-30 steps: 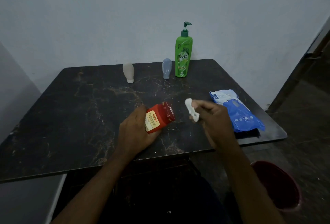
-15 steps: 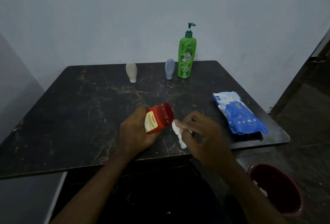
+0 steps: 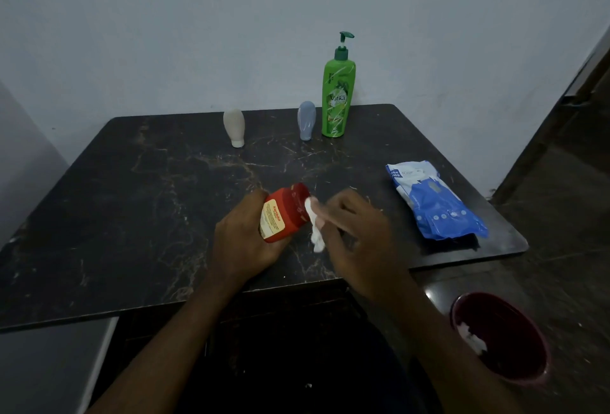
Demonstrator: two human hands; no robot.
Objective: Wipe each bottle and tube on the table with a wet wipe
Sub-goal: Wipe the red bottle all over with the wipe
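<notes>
The dark marbled surface (image 3: 132, 215) fills most of the view, with the left hand (image 3: 241, 242) and right hand (image 3: 359, 242) both working over its near edge. On the floor, below and to the right of the right hand, there's a dark red bin (image 3: 511, 337) with some crumpled white bits inside. A blue and white wipe pack (image 3: 435, 205) lies flat on the surface, just off to the right of the right hand, near the edge. Way past both hands, at the far edge by the wall, a tall green pump bottle (image 3: 337, 97) stands upright. The left hand is wrapped around a red bottle (image 3: 284, 215), holding it tilted above the surface so the cap end points away and to the right, with the yellow label facing up. The right hand is right next to it, its fingers pinching a white wet wipe (image 3: 313, 225) and pressing it against the cap end of the red bottle, and the rest of the wipe dangles down between the two hands. At the far edge, a grey-blue tube (image 3: 306, 123) stands on its cap just left of the green pump bottle, and a beige tube (image 3: 234, 126) stands the same way further left, straight out beyond the left hand.
</notes>
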